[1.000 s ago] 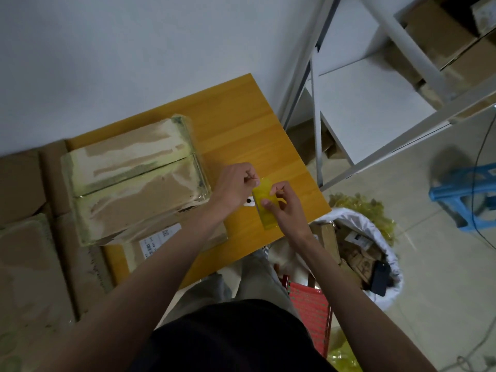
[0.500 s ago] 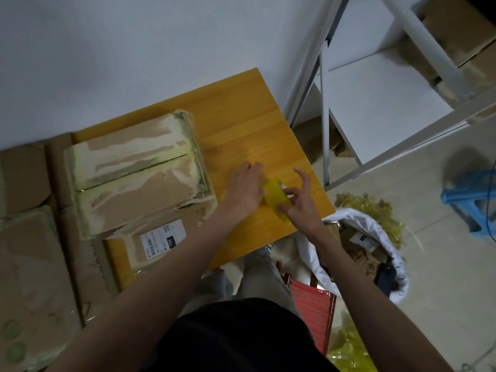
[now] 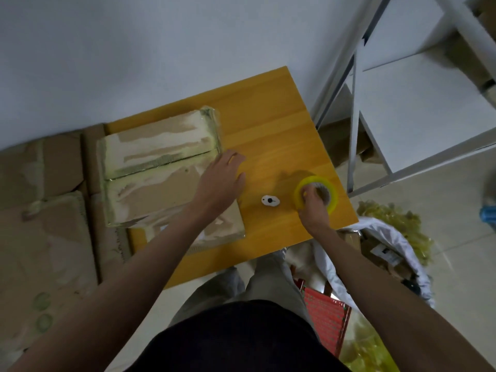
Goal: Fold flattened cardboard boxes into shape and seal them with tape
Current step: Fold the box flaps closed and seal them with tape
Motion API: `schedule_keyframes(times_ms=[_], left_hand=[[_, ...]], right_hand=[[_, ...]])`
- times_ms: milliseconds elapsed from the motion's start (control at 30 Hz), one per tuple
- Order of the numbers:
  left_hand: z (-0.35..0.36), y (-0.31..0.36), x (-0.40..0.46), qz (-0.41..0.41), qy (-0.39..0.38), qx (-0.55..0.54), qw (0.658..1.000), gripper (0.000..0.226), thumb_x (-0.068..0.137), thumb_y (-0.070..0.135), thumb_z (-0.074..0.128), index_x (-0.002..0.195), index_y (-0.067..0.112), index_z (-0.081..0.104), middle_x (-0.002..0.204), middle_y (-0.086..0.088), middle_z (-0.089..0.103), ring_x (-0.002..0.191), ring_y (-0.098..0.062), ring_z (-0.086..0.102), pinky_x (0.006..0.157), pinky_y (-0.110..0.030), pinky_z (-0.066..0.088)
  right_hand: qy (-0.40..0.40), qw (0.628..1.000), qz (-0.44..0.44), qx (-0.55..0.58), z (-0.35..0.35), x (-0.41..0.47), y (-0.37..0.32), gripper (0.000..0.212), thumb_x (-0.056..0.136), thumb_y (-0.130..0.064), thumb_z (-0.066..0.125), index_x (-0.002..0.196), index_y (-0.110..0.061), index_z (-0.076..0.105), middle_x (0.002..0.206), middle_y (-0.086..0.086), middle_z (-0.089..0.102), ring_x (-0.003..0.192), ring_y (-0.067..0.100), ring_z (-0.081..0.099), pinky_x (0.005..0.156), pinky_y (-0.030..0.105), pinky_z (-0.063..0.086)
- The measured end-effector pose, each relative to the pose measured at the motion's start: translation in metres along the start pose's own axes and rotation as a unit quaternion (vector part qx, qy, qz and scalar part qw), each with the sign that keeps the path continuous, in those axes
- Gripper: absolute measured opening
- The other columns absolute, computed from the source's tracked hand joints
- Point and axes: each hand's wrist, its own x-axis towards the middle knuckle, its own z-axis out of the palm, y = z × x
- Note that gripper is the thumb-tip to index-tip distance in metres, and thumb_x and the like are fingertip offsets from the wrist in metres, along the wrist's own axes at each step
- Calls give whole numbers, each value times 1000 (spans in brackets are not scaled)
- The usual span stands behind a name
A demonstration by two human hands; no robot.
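Note:
A taped-up cardboard box lies on the left half of the yellow wooden table, on top of a flattened box. My left hand lies with straight fingers at the taped box's right edge. A yellow tape roll lies flat near the table's right edge, and my right hand grips it with fingers curled into its core. A small white cutter sits on the table between my hands.
Flattened cardboard boxes are stacked left of the table. A white metal shelf stands at the right. A white bag of scraps and a red stool are on the floor by my legs.
The tape roll has gone down flat onto the table's right side under my right hand. My left hand has let go and moved left to the box edge. The white cutter now lies uncovered.

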Motion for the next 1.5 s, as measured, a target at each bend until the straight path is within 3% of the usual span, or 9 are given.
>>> schedule_keyframes(times_ms=[167, 233, 333, 467, 800, 1167, 1300, 1400, 1500], left_hand=[[6, -41, -16, -21, -8, -3, 1000, 49, 104, 22, 44, 151, 9, 38, 158, -7, 35, 143, -24, 35, 111, -45, 40], [13, -48, -24, -16, -21, -19, 999, 58, 103, 27, 50, 155, 11, 30, 163, -1, 25, 148, -20, 28, 113, -43, 40], [23, -54, -33, -1, -33, -37, 999, 76, 98, 36, 58, 158, 12, 20, 168, 4, 8, 153, -16, 15, 116, -34, 30], [31, -56, -35, 10, -23, 7, 1000, 78, 97, 32, 61, 157, 5, 20, 167, -4, 8, 154, -18, 11, 121, -37, 28], [29, -56, -33, 0, -13, 19, 1000, 75, 98, 38, 59, 157, 10, 23, 167, 0, 13, 153, -17, 15, 118, -33, 33], [20, -58, -27, -4, -25, 54, 998, 76, 97, 46, 57, 158, 17, 22, 167, 7, 12, 151, -11, 20, 96, -30, 51], [21, -59, -24, -2, -25, 67, 997, 78, 93, 48, 60, 157, 16, 27, 166, 6, 18, 149, -12, 27, 90, -30, 54], [20, -62, -18, -5, -41, 72, 997, 88, 87, 53, 66, 157, 16, 26, 165, 5, 20, 147, -15, 30, 96, -34, 52], [14, -69, -7, -5, -59, 71, 996, 99, 83, 65, 63, 158, 14, 23, 165, 2, 20, 148, -21, 27, 112, -40, 40]], right_hand=[[64, 997, 18, -25, 8, 0, -24, 38, 83, 9, 57, 118, -3, 49, 124, 21, 46, 112, 38, 46, 84, 48, 44], [94, 995, -19, 32, 9, 1, -50, 31, 86, 1, 60, 116, -3, 53, 120, 18, 50, 104, 29, 52, 85, 39, 45], [28, 982, -35, 182, 9, 5, -99, 15, 96, -13, 59, 109, -6, 61, 98, 10, 65, 79, 15, 61, 69, 32, 47], [-77, 939, 23, 334, 15, 8, -143, 25, 100, -30, 58, 111, -8, 62, 104, 10, 68, 94, 21, 68, 82, 41, 57], [-150, 883, 102, 434, 27, 16, -161, 18, 95, -8, 65, 109, -5, 54, 98, 13, 60, 88, 26, 63, 75, 33, 57], [-4, 974, -2, 226, 35, -5, -174, 15, 92, -10, 63, 101, -5, 75, 91, 9, 74, 85, 22, 68, 78, 41, 57], [-29, 984, -23, 173, 27, -14, -174, 28, 90, -7, 59, 114, -8, 74, 105, 8, 75, 93, 16, 69, 83, 32, 56], [-62, 988, -31, 137, 18, -6, -178, 33, 95, -11, 54, 123, -9, 70, 110, 11, 74, 77, 12, 64, 70, 21, 47], [-55, 987, -62, 138, 11, 6, -192, 39, 104, -16, 44, 140, -8, 54, 135, 10, 62, 113, 21, 61, 95, 27, 45]])
